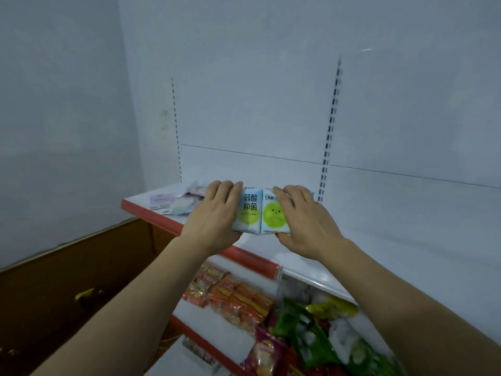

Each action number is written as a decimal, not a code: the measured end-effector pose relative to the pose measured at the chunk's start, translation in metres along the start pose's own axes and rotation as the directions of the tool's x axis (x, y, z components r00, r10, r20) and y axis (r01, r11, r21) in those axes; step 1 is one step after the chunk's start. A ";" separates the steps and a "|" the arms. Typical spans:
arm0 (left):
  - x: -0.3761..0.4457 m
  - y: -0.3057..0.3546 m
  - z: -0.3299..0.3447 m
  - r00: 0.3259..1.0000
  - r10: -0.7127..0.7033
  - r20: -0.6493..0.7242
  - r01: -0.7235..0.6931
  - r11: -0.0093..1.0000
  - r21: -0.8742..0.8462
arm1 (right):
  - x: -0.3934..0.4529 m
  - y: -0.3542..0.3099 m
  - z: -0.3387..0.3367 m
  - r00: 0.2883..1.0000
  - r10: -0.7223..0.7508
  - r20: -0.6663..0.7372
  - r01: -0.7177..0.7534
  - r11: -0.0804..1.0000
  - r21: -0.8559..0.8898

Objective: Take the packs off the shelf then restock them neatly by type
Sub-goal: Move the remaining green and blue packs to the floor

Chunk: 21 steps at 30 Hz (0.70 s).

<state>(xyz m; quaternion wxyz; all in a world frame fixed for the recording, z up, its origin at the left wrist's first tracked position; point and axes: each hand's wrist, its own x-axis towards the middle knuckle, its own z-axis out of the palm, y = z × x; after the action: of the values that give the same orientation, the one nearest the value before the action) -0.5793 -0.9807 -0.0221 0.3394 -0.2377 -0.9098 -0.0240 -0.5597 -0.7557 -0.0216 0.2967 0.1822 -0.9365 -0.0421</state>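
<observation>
Two pale blue packs with green circles (259, 211) stand side by side near the front edge of the white top shelf (393, 240). My left hand (217, 213) grips the left pack, fingers over its top and thumb beneath. From the other side, my right hand (303, 215) grips the right pack the same way. Both hands squeeze the pair together. To the left, a loose heap of pale pink and white packs (179, 200) lies on the same shelf.
The shelf has an orange-red front strip (162, 217). On the shelf below lie orange snack packs (230, 297) and green, yellow and red bags (311, 329). A brown floor (67, 280) lies at the left. White walls and slotted uprights (329, 137) stand behind.
</observation>
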 end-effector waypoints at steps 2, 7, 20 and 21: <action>0.016 0.044 0.007 0.997 0.069 -0.039 -0.071 0.995 -0.063 | -0.034 0.033 -0.017 0.997 0.077 0.009 -0.077 0.996 -0.049; 0.047 0.169 0.011 0.969 0.214 -0.121 -0.235 0.950 -0.204 | -0.136 0.112 -0.067 0.968 0.249 0.013 -0.244 0.956 -0.164; 0.037 0.513 -0.029 0.783 0.548 -0.295 -0.618 0.630 -0.469 | -0.440 0.223 -0.220 0.751 0.659 -0.034 -0.604 0.666 -0.438; 0.032 0.542 -0.034 0.757 0.576 -0.308 -0.645 0.589 -0.486 | -0.467 0.227 -0.233 0.723 0.689 -0.048 -0.628 0.626 -0.462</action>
<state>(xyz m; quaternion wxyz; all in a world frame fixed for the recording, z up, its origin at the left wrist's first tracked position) -0.3365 -0.4941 -0.0401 0.2933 -0.6227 -0.7006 -0.1880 -0.1448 -0.3669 -0.0405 0.2614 -0.2500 -0.9191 -0.1563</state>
